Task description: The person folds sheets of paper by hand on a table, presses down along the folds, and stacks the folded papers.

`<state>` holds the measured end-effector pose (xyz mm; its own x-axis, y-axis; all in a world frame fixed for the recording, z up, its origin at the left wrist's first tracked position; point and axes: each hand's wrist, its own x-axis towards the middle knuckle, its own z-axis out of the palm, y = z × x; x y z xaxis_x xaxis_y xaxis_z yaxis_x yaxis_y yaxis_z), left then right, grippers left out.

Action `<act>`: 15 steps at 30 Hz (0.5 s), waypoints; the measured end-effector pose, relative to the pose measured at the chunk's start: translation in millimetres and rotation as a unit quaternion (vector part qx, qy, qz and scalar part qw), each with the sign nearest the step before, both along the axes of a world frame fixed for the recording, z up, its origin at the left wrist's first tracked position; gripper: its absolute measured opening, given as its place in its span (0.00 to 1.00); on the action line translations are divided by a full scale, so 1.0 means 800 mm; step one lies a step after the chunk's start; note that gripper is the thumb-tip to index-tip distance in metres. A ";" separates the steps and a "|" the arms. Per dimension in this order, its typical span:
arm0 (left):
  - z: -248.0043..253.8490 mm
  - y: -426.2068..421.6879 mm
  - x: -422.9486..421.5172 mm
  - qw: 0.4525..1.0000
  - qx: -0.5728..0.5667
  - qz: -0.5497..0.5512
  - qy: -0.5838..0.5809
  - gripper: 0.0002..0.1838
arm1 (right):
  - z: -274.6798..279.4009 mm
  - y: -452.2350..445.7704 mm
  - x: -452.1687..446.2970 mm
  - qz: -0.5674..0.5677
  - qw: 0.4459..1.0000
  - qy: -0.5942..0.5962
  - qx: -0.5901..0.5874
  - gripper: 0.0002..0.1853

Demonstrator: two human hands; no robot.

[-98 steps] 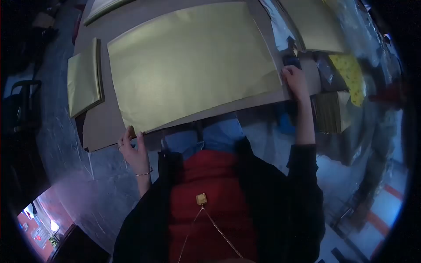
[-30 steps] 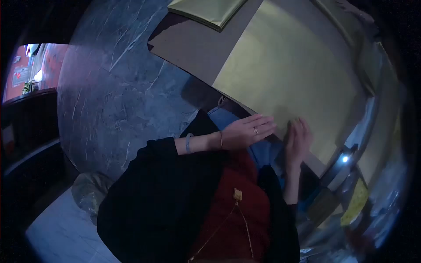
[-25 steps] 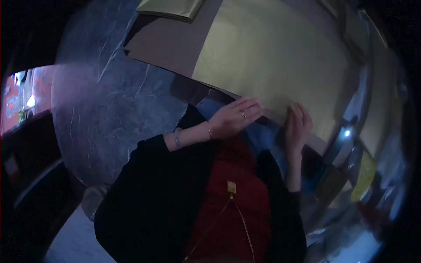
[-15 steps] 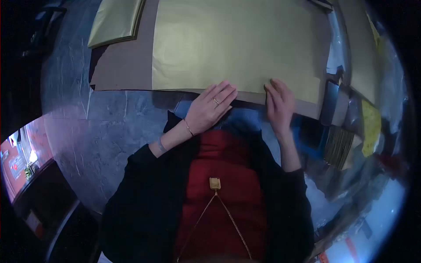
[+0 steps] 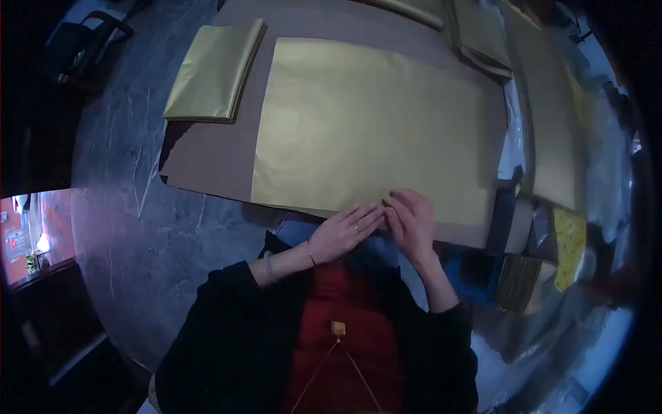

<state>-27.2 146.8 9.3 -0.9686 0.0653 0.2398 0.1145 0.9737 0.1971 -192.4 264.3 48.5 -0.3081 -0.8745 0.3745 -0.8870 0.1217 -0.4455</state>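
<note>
A large gold paper sheet (image 5: 372, 124) lies flat on the brown board of the table (image 5: 214, 155). My left hand (image 5: 345, 233), with a ring and bracelets, rests at the sheet's near edge, its fingers stretched out and lying flat. Beside it on the right, my right hand (image 5: 412, 221) is at the same edge, fingers curled with thumb and fingertips close together. Whether the paper edge is between those fingertips is too small to tell. The two hands nearly touch.
A folded gold stack (image 5: 214, 72) lies at the back left. More gold paper (image 5: 483, 34) lies at the back right, beside a long gold stack (image 5: 552, 131). A dark phone-like object (image 5: 500, 221), yellow patterned material (image 5: 569, 248) and a brown bundle (image 5: 518, 283) are at the right.
The view has turned and shifted, showing more of the table's far side. My hands, wide apart at the sheet's corners earlier, have come together at its near edge; my right hand has moved closer to my left.
</note>
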 end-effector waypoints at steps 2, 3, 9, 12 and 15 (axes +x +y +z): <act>-0.009 0.001 0.000 0.998 0.047 0.005 0.027 0.28 | 0.004 -0.009 0.004 0.024 1.000 -0.014 0.006 0.10; -0.013 0.001 0.000 0.998 0.047 0.005 0.041 0.28 | 0.004 -0.013 0.005 0.025 1.000 -0.010 0.004 0.10; -0.032 0.011 -0.011 0.992 -0.003 0.054 0.117 0.25 | -0.003 -0.031 -0.008 0.012 0.996 -0.046 0.076 0.12; -0.018 0.011 -0.010 0.992 -0.027 0.074 0.100 0.22 | -0.002 -0.056 -0.029 -0.001 0.997 -0.013 0.077 0.14; -0.021 0.014 -0.013 0.990 -0.040 0.080 0.110 0.22 | -0.011 -0.094 -0.060 -0.013 0.998 0.023 0.052 0.16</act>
<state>-37.8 157.7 -7.9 -0.8935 -0.0563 0.4456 -0.0102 0.9944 0.1052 -240.4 189.0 39.6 -0.3150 -0.9017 0.2962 -0.9026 0.1881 -0.3871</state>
